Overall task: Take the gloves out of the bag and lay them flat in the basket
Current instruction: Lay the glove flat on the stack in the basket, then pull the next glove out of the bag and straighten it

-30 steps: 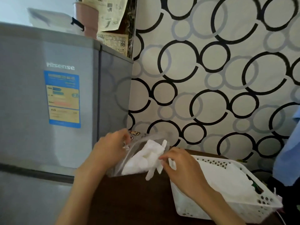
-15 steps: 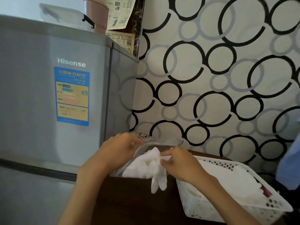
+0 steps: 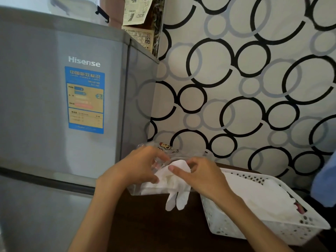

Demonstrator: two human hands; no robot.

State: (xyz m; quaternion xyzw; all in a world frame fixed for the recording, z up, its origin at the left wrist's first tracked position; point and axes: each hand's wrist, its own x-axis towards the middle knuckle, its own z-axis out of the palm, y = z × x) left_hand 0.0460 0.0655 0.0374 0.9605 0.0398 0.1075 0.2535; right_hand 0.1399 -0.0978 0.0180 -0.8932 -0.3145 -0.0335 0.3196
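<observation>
Left hand (image 3: 138, 168) grips the mouth of the clear bag (image 3: 172, 153), fingers curled on the plastic. Bag sits at the desk's (image 3: 154, 224) back left corner, against the fridge (image 3: 54, 106) side. Small cartoon print on the bag's top edge, red and yellow; any text there is too small to read.

Right hand (image 3: 201, 177) pinches a white glove (image 3: 177, 190) at the bag's mouth, thumb and fingers curled on it. The glove is part out: two of its fingers hang over the bag's front edge onto the desk. More white gloves sit packed inside the bag, under both hands.

White perforated basket (image 3: 272, 228) sits on the desk's right side, just beside the bag, its near corner under the right forearm. White material already lies in it; a bit of red shows at its right wall, can't tell what.

Fridge door reads "Hisense" in raised silver letters. Below it a blue and yellow energy label (image 3: 85, 99), Chinese header, an arrow marked "2"; the fine print is unreadable. Newspaper sheets (image 3: 138, 11) hang above the fridge's back right corner, print illegible. Wall (image 3: 245, 79) has a black and grey ring pattern. Blue cloth (image 3: 325, 179) at the frame's right edge.
</observation>
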